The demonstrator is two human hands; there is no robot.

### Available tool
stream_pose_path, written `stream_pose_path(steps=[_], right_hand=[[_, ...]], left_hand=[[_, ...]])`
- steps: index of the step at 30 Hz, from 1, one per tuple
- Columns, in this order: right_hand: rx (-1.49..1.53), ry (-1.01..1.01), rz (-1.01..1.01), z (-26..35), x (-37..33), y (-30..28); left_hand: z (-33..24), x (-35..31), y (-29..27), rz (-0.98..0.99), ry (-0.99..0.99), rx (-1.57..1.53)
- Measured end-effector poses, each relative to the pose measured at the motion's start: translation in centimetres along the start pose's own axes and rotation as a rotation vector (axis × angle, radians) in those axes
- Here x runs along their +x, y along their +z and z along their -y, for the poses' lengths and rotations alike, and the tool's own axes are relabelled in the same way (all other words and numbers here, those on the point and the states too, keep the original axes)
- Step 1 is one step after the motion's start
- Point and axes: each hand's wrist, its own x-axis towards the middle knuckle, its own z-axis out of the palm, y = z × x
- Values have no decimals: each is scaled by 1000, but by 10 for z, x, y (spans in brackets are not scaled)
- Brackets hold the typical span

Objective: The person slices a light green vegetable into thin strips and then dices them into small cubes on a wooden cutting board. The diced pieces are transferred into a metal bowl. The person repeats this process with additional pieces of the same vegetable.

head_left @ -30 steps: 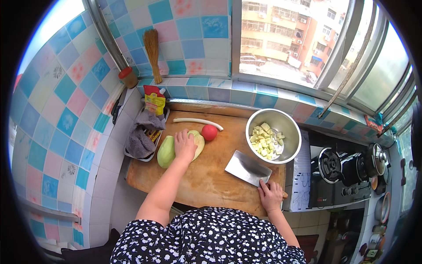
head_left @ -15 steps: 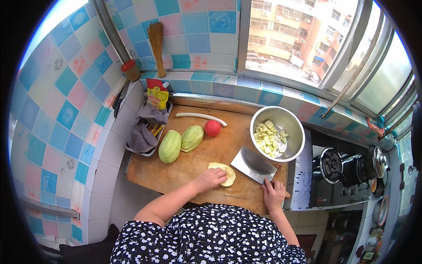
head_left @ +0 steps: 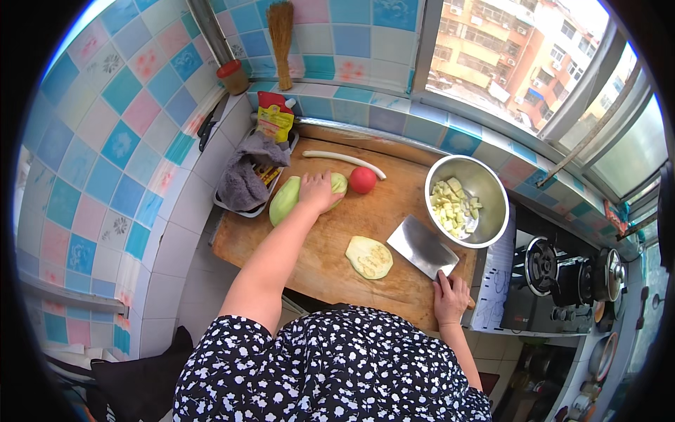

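Pale green, oval peeled vegetable point(head_left: 339, 184) lies near the far left corner of the wooden board point(head_left: 323, 257), under the left hand point(head_left: 318, 192); how firmly its curled fingers grip, I cannot tell. Near the right edge, the right hand point(head_left: 451, 299) is closed over the handle of a broad steel cleaver point(head_left: 422, 246). At the far right corner, a round silver metal bowl point(head_left: 492, 200) holds pale diced chunks point(head_left: 452, 205).

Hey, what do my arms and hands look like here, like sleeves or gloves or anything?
Your left hand and right hand are bare, with no gloves, and I see no watch or bracelet. Both forearms are uncovered. Your left sleeve is short and black with small white flowers; what shows of your right sleeve matches.
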Motion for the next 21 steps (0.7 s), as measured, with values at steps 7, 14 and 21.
stream_pose_path(steps=[7, 14, 21], right_hand=[[7, 6, -2, 1, 0, 0], [18, 3, -10, 0, 0, -1], [11, 0, 6, 0, 2, -2]], left_hand=[[-4, 1, -12, 71, 13, 10], [-4, -4, -15, 49, 5, -98], [9, 11, -21, 210, -2, 44]])
